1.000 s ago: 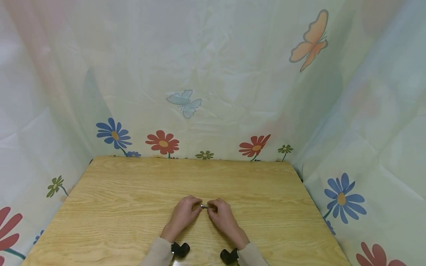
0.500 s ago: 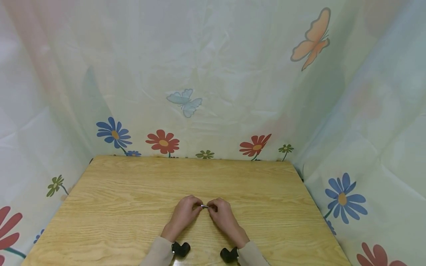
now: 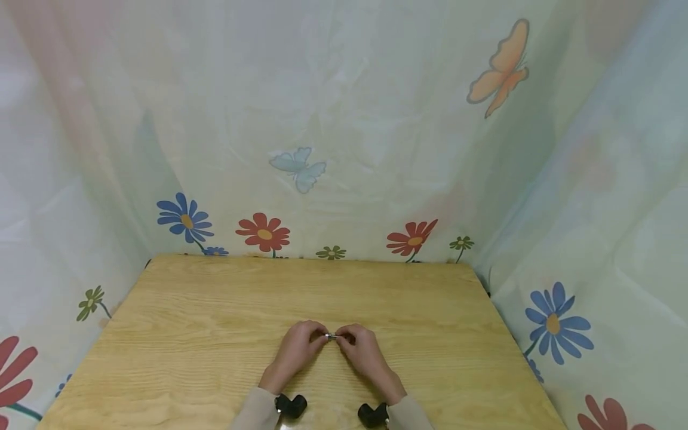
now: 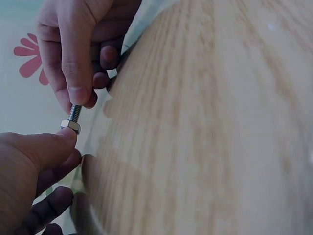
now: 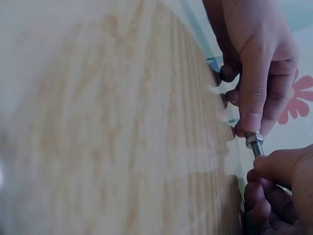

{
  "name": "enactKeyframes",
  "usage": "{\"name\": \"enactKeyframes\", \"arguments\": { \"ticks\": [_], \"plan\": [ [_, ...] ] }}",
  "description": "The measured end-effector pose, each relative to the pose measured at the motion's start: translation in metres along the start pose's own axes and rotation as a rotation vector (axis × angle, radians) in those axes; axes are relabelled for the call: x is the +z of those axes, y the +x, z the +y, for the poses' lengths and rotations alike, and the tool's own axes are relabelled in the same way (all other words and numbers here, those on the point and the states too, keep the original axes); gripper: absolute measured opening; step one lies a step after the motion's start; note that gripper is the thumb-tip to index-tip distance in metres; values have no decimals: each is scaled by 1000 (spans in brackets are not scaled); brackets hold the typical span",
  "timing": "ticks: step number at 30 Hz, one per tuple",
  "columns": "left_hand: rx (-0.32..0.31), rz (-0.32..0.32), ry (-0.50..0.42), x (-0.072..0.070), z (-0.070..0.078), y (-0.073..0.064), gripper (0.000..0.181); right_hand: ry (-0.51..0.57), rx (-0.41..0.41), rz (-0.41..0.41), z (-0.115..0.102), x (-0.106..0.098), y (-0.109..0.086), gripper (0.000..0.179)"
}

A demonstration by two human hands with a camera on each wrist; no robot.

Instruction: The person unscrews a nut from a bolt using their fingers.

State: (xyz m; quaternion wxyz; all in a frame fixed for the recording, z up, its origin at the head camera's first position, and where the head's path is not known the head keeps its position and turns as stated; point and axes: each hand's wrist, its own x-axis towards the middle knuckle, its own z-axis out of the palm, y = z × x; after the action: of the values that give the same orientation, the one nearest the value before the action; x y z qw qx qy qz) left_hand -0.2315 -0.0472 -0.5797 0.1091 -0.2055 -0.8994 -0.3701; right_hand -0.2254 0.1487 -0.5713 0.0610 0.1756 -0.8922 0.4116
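Note:
A small silver bolt [image 4: 75, 113] with a threaded shank bridges the fingertips of both hands. A hex nut [image 5: 254, 140] sits on it, right at the left thumb. My left hand [image 3: 298, 348] pinches the nut end between thumb and fingers, covering that end of the bolt. From the other side, my right hand [image 3: 362, 350] pinches the threaded shank, and its fingertips cover the far end. A short stretch of thread shows between the right fingertips and the nut in both wrist views. Both hands are close over the table, near its middle.
The wooden table [image 3: 215, 298] spreads around both hands. A pale curtain [image 3: 344, 107] printed with flowers and butterflies encloses its back and sides. A black camera mount [image 3: 292, 406] sits by the left wrist and another camera mount [image 3: 372, 414] by the right.
Both hands keep their pinch on the bolt and have barely moved. The right fingers shift slightly at the shank, and the head view tilts a little.

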Motion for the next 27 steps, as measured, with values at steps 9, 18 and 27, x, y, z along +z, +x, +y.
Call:
{"name": "enactKeyframes", "arguments": {
  "ticks": [9, 18, 27],
  "plan": [
    [-110, -10, -226, -8, 7, -2, 15, 161, 97, -32, -9, -11, -3, 14],
    [-160, 20, -433, -28, 24, -5, 22, 333, 151, 10, -32, -27, -4, 18],
    [-167, 35, -490, -35, 34, -7, 14, 468, 182, 26, -39, -31, -9, 14]
  ]
}}
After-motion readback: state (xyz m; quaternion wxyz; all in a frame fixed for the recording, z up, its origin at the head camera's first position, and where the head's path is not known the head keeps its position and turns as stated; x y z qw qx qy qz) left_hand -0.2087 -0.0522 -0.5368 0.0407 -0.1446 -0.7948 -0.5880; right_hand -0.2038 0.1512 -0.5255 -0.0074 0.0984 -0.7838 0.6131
